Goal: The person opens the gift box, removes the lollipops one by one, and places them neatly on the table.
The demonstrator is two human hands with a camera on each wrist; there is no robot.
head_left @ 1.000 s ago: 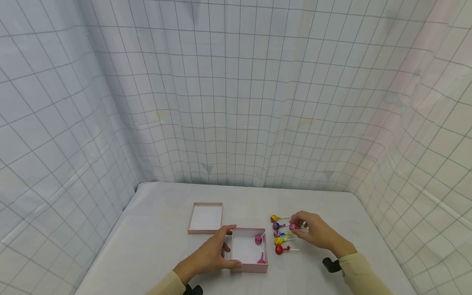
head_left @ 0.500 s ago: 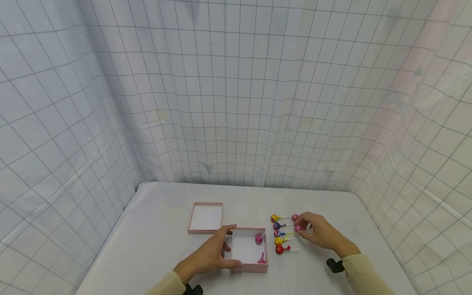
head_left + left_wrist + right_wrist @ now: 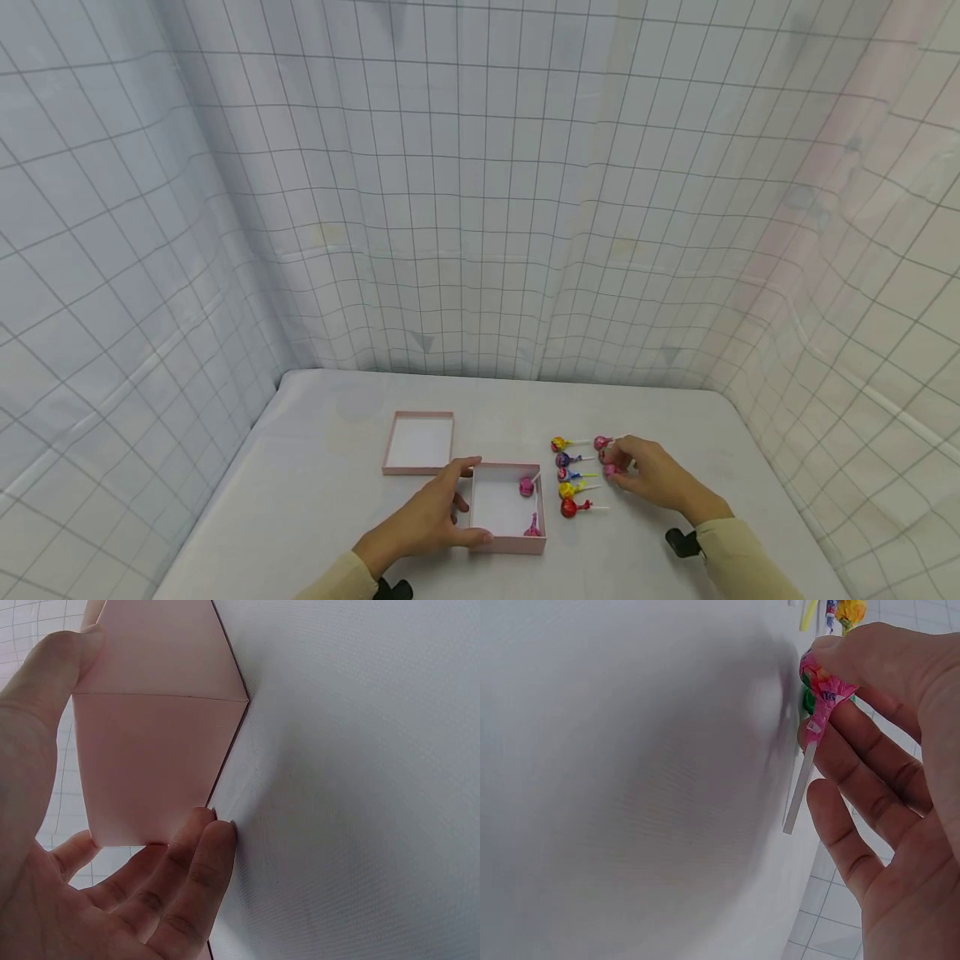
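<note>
My left hand (image 3: 425, 515) grips the pink open box (image 3: 507, 544) at its left side, thumb on the near edge and fingers toward the far corner. Inside the box, a pink lollipop (image 3: 527, 487) and a second one with a pink wrapper (image 3: 532, 527) lie along the right wall. My right hand (image 3: 651, 475) pinches a pink lollipop (image 3: 825, 690) by its wrapped head, close over the table, its white stick (image 3: 800, 791) pointing back toward the wrist. Beyond those fingers lies another pink lollipop (image 3: 602, 442); one more head beside it is partly hidden by the fingertips.
Right of the box, a column of lollipops runs from a yellow-red one (image 3: 557, 444) through a purple one (image 3: 562, 459) to a red one (image 3: 569, 507). The pink-rimmed lid (image 3: 417, 471) lies behind the box, inside up. Gridded white curtains (image 3: 480, 250) enclose the table.
My right hand has shifted slightly right and nearer with the pink lollipop, uncovering another pink one at the back. My left hand and the box have stayed put.
</note>
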